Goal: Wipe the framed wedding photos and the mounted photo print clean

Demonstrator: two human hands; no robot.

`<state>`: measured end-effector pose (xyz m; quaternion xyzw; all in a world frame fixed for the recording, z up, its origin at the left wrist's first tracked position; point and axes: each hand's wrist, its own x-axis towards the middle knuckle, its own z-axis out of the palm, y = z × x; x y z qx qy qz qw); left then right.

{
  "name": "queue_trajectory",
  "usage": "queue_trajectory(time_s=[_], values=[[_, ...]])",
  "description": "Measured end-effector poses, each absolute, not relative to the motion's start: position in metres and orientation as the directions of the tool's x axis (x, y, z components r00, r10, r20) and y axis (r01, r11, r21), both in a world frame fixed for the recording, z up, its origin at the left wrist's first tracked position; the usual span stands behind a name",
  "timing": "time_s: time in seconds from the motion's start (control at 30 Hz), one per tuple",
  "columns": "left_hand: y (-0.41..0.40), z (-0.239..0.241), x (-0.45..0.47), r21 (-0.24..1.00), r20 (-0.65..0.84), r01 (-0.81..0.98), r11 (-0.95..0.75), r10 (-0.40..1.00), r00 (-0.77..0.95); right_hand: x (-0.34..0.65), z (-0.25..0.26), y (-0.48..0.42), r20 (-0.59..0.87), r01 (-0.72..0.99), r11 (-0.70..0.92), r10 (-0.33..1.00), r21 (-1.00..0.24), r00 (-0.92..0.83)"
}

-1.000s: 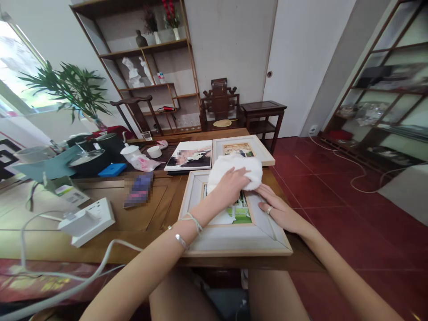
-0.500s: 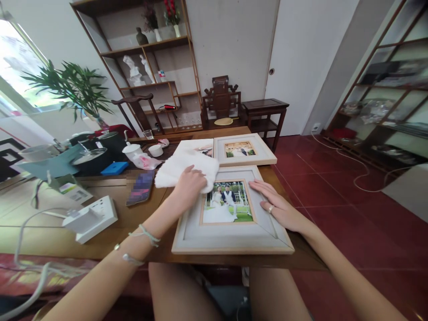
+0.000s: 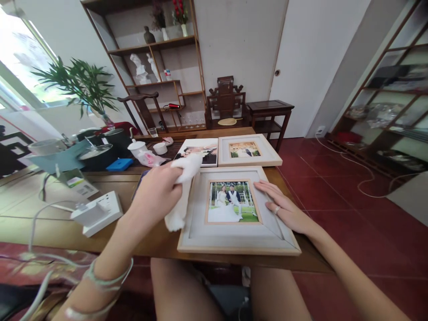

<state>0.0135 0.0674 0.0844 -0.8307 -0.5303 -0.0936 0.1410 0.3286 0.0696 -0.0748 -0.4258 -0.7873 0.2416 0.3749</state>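
A white cloth (image 3: 190, 168) is bunched in my left hand (image 3: 157, 191), whose fingers are closed around it. The hand is raised left of the nearest picture frame (image 3: 230, 238), and the cloth's lower end hangs beside the frame's left edge. This frame lies flat on the table, with a wedding photo (image 3: 233, 203) in its middle. My right hand (image 3: 284, 207) rests on the frame's right border, its fingers stretched out flat. Behind lie a second framed photo (image 3: 245, 151) and an unframed photo panel (image 3: 196, 149), partly covered by the cloth.
On the wooden table (image 3: 140, 232) to the left are a white power strip (image 3: 100, 216), a blue box (image 3: 119, 164), a white teapot (image 3: 137, 149) and a black pot (image 3: 96, 156). A dark chair (image 3: 225, 100) and a side table (image 3: 270, 109) stand beyond.
My left hand has lifted off the near frame and moved left toward me, gathering the spread cloth into a bunch. More of the photo panel now shows. The right hand stays on the frame.
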Motion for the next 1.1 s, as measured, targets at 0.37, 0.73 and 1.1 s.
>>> queue_trajectory(time_s=[0.37, 0.73, 1.1], values=[[0.121, -0.005, 0.026, -0.098, 0.237, 0.782, -0.615, 0.749, 0.619, 0.326, -0.072, 0.067, 0.340, 0.484, 0.467, 0.881, -0.740, -0.330], [0.085, -0.004, 0.031, -0.064, 0.157, 0.811, -0.581, 0.797, 0.583, 0.326, -0.073, 0.068, 0.353, 0.498, 0.484, 0.873, -0.720, -0.337], [-0.026, -0.003, 0.028, -0.015, 0.182, 0.785, -0.619, 0.771, 0.611, 0.326, -0.072, 0.067, 0.376, 0.514, 0.509, 0.860, -0.691, -0.345]])
